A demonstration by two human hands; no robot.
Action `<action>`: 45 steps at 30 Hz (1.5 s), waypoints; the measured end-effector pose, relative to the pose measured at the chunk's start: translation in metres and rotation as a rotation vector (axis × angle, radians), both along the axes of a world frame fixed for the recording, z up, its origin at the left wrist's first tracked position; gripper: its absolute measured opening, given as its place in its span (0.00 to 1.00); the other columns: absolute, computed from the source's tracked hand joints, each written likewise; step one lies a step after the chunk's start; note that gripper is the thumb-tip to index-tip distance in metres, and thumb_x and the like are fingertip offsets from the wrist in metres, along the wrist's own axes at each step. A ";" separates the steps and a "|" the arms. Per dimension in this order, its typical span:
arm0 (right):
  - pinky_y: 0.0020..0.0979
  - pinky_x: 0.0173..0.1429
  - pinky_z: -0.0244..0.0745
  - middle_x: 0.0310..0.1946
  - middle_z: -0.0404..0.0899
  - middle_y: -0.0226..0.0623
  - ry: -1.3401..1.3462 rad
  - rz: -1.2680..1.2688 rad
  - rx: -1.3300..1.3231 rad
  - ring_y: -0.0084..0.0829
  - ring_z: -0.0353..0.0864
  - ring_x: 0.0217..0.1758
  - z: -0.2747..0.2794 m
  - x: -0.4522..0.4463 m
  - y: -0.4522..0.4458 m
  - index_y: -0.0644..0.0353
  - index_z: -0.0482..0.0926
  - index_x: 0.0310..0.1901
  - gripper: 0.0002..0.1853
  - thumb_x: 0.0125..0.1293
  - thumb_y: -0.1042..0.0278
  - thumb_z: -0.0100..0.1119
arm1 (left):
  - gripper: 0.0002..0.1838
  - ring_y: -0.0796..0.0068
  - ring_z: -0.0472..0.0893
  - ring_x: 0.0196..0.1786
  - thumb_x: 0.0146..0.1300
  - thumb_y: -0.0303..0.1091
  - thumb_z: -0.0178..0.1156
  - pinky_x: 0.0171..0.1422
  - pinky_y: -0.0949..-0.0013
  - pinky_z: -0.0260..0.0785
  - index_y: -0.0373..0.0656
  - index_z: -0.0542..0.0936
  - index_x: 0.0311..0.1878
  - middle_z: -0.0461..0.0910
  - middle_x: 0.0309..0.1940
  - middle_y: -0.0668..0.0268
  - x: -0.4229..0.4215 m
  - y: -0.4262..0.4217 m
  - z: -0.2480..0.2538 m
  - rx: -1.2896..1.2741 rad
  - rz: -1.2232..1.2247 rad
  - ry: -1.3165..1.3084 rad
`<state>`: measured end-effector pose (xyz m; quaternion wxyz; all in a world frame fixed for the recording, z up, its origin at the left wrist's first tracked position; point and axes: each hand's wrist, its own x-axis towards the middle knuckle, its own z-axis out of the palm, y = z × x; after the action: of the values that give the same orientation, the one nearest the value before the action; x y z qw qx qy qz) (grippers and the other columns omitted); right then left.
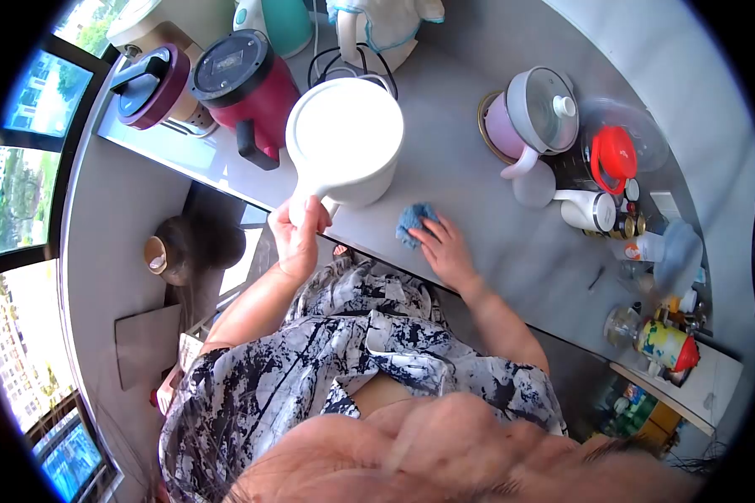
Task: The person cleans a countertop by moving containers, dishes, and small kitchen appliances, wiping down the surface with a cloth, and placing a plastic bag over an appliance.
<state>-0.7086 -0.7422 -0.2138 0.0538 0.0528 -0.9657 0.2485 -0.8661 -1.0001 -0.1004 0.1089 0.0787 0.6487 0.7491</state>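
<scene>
My left hand (298, 237) is closed around the handle of a white jug-like pot (344, 126), whose pale round top faces me. The pot is near the counter's front edge, and I cannot tell whether its base touches the surface. To its right, my right hand (451, 254) has its fingers on a crumpled blue cloth (414, 225), which lies on the grey counter (453, 159). A maroon appliance with a black top (252, 92) is just left of the white pot.
Another dark-lidded appliance (155, 88) and a teal kettle (285, 25) stand at the back left, with a black cord behind the white pot. On the right are a pink pot with a glass lid (541, 109), a red-lidded jug (614, 155), a white-handled cup (589, 210) and several jars.
</scene>
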 end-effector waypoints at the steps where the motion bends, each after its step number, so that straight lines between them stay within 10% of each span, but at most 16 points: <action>1: 0.48 0.69 0.66 0.62 0.73 0.35 0.005 -0.034 -0.001 0.49 0.67 0.69 -0.001 -0.019 0.008 0.39 0.76 0.62 0.24 0.64 0.67 0.60 | 0.21 0.81 0.70 0.21 0.72 0.38 0.56 0.29 0.74 0.62 0.37 0.75 0.23 0.73 0.15 0.69 -0.004 -0.008 0.001 -0.007 0.004 0.053; 13: 0.48 0.74 0.61 0.68 0.69 0.34 0.156 -0.526 0.190 0.49 0.62 0.72 -0.095 -0.323 0.119 0.38 0.73 0.65 0.22 0.69 0.56 0.53 | 0.22 0.72 0.69 0.14 0.63 0.48 0.62 0.18 0.68 0.59 0.38 0.76 0.22 0.70 0.13 0.67 -0.024 -0.085 0.011 0.345 0.093 0.054; 35: 0.47 0.70 0.65 0.63 0.73 0.33 -0.019 0.175 0.075 0.46 0.66 0.70 -0.004 0.030 0.021 0.41 0.78 0.60 0.21 0.65 0.66 0.60 | 0.27 0.74 0.66 0.16 0.67 0.50 0.57 0.21 0.70 0.57 0.40 0.70 0.19 0.64 0.12 0.68 -0.022 -0.037 -0.001 0.067 0.053 0.126; 45: 0.47 0.74 0.58 0.66 0.69 0.35 0.053 -0.366 0.153 0.47 0.61 0.73 -0.023 -0.073 0.050 0.41 0.74 0.64 0.22 0.68 0.67 0.55 | 0.28 0.72 0.67 0.15 0.66 0.53 0.56 0.22 0.70 0.59 0.40 0.71 0.17 0.66 0.13 0.67 -0.008 -0.055 -0.011 0.062 0.059 0.153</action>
<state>-0.7820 -0.6920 -0.2369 0.1192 -0.1134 -0.9734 0.1591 -0.8738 -1.0553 -0.1112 0.0344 0.1197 0.6337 0.7635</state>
